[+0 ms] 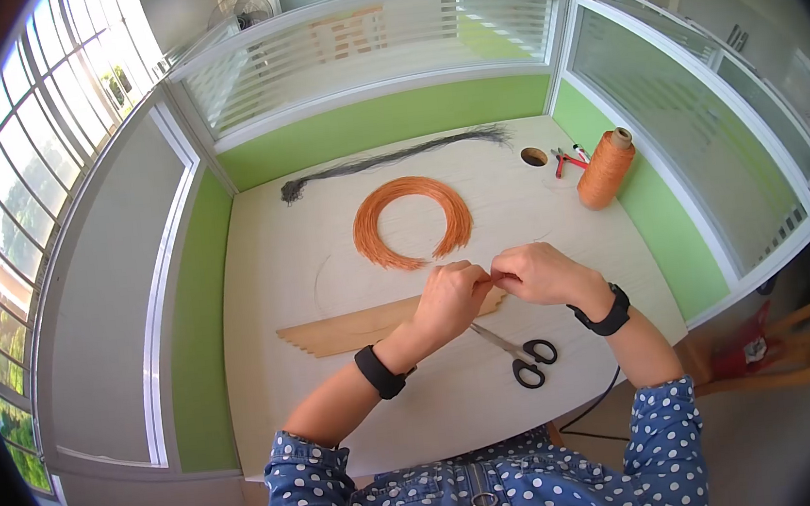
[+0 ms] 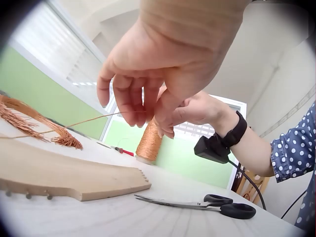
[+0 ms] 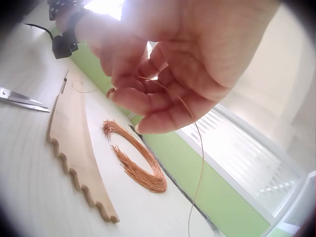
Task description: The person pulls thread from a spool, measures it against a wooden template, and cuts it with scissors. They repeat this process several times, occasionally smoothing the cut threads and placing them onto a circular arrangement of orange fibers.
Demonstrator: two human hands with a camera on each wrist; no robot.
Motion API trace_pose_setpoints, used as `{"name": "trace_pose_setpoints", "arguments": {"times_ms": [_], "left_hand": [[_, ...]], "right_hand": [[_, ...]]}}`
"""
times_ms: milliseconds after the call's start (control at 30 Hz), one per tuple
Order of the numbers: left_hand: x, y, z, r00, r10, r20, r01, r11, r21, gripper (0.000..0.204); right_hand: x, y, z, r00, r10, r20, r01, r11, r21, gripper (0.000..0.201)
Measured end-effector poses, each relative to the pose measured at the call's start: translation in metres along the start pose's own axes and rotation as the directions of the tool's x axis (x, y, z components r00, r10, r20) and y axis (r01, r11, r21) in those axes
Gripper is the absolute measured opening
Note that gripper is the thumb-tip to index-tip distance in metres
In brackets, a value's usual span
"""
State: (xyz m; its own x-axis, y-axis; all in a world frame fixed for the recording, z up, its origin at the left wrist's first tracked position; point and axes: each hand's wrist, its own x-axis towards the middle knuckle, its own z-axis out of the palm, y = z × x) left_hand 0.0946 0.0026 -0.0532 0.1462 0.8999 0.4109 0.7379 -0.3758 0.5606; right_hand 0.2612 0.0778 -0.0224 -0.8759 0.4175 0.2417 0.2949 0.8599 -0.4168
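Observation:
Fingertips meet over the front of the table in the head view, where my left hand (image 1: 450, 299) and right hand (image 1: 545, 274) pinch a thin orange thread (image 2: 94, 118). One length trails from the left fingertips past the board in the left wrist view. In the right wrist view another length (image 3: 201, 148) crosses the right fingers and hangs in a long curve. Below the hands lies a flat wooden board (image 1: 354, 330) with a scalloped edge and small pegs on one side. Black-handled scissors (image 1: 520, 351) lie near the right hand, blades partly under the left hand's outline.
A horseshoe-shaped bundle of orange strands (image 1: 370, 227) lies beyond the hands. Behind it stretches a dark bundle of strands (image 1: 386, 160). At the back right stand an orange thread spool (image 1: 604, 173) and red-handled pliers (image 1: 567, 163) beside a table hole (image 1: 533, 158). Green-and-glass partitions (image 1: 382, 119) enclose the table.

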Motion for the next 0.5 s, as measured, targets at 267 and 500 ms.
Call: {"name": "trace_pose_setpoints", "arguments": {"times_ms": [267,500], "left_hand": [[-0.005,-0.001,0.003,0.999,-0.049,0.017,0.051,0.993,-0.105,0.009],[-0.008,-0.012,0.003,0.994,-0.109,0.006,0.109,0.986,-0.126,0.008]], "right_hand": [[-0.002,-0.002,0.003,1.000,0.016,0.024,-0.017,1.000,0.017,0.006],[-0.024,-0.021,0.009,0.961,-0.164,-0.221,0.113,0.968,-0.226,0.015]]}}
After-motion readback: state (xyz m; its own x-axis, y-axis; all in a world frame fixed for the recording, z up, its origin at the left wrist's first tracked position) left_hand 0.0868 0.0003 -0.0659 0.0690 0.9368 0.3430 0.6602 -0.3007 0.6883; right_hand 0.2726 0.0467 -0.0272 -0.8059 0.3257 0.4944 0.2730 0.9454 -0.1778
